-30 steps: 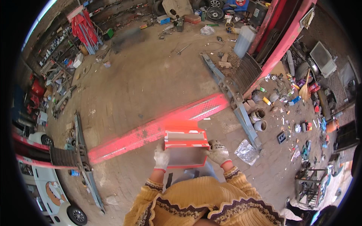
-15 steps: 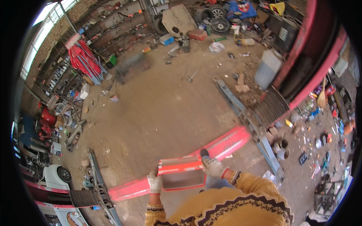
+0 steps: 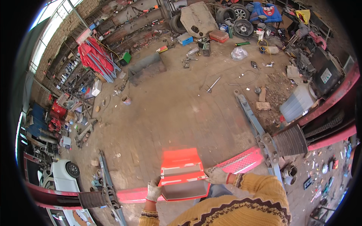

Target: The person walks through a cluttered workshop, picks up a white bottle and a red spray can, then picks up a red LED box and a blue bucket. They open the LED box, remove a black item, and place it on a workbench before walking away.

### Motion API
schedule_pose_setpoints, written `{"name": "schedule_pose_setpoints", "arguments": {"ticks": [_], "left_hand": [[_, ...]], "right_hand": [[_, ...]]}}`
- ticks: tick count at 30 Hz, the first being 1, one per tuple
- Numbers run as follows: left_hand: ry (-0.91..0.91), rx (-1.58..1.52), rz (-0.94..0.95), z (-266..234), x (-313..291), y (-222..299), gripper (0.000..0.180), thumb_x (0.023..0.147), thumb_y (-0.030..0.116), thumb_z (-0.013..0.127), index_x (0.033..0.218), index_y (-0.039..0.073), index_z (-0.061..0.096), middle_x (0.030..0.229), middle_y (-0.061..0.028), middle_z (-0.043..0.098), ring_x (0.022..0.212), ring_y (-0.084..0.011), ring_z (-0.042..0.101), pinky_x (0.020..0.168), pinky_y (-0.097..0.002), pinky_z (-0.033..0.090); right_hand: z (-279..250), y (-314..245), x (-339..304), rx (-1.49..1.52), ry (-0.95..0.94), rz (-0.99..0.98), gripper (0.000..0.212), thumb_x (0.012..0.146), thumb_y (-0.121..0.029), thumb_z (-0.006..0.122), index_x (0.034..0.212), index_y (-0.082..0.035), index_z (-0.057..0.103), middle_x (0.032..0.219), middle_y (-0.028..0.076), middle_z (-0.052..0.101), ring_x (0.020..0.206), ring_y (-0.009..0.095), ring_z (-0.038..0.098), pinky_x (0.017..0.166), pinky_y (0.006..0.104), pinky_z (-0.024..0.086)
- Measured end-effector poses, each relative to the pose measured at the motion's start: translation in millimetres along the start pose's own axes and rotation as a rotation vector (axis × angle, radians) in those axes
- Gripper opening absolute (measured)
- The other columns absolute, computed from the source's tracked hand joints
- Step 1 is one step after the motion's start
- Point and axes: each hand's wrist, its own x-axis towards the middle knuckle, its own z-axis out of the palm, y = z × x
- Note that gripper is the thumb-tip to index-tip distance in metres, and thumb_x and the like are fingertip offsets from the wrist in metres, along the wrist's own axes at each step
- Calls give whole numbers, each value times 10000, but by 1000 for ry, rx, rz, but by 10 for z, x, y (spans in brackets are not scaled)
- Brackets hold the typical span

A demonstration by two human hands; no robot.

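Between my two gloved hands is a red box (image 3: 184,177) with a pale grey inside, held in front of my body. Its red lid flap (image 3: 180,157) stands open on the far side, slightly smeared by motion. My left hand (image 3: 153,191) grips the left side of the box, thumb near the middle edge. At the right side, my right hand (image 3: 217,175) is closed on the rim. Both gloves are whitish and soiled. The parts of the box that show inside hold nothing visible.
A red lift beam (image 3: 241,159) crosses the floor beyond the box, with grey lift arms (image 3: 249,113) at either side. A sliding caliper-like metal tool (image 3: 213,84) lies on the floor. Wheels (image 3: 243,27), a grey jug (image 3: 298,102) and scattered parts line the edges.
The red flap has swung up and away from me, showing a second pale opening. My view has shifted, so the surroundings sit differently. Both hands stay on the box.
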Motion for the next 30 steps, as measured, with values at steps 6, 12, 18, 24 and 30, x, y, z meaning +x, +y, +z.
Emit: {"name": "schedule_pose_setpoints", "arguments": {"ticks": [6,12,18,24,30], "left_hand": [[-149,-86,90,-167,727,-172,409,926,67,663,1310,-69,634,1145,-105,739,1017,-117,659,889,-271,533],[-256,-172,-74,-57,1636,-258,427,916,31,638,1326,-83,613,1180,-116,717,1051,-166,668,921,-287,526],[79,676,235,556,2347,39,456,894,197,704,1326,62,653,1175,-165,736,1050,-296,713,895,-390,548],[-72,722,376,636,2560,290,427,861,281,697,1256,119,684,1141,-215,714,1061,-405,676,919,-495,524],[-148,729,354,722,2643,539,367,874,311,702,1145,64,685,1010,-212,720,953,-396,687,813,-475,517]], "right_hand": [[-360,91,277,5,-41,-94,478,998,-482,536,1214,-63,616,1002,221,689,932,399,685,816,502,546],[-698,-92,408,37,-271,194,337,1030,-361,471,1238,-210,687,1154,157,691,1094,280,663,914,456,538],[-718,426,408,791,620,944,572,950,-637,567,1150,-117,697,872,94,712,768,236,695,721,400,564],[-890,310,-374,2066,1281,-13,828,917,-753,507,1316,-33,591,1153,112,630,1042,260,614,906,430,514],[-1140,-398,-741,1869,1551,-374,861,929,-738,498,1415,-28,514,1373,129,549,1263,317,532,1054,498,448]]}}
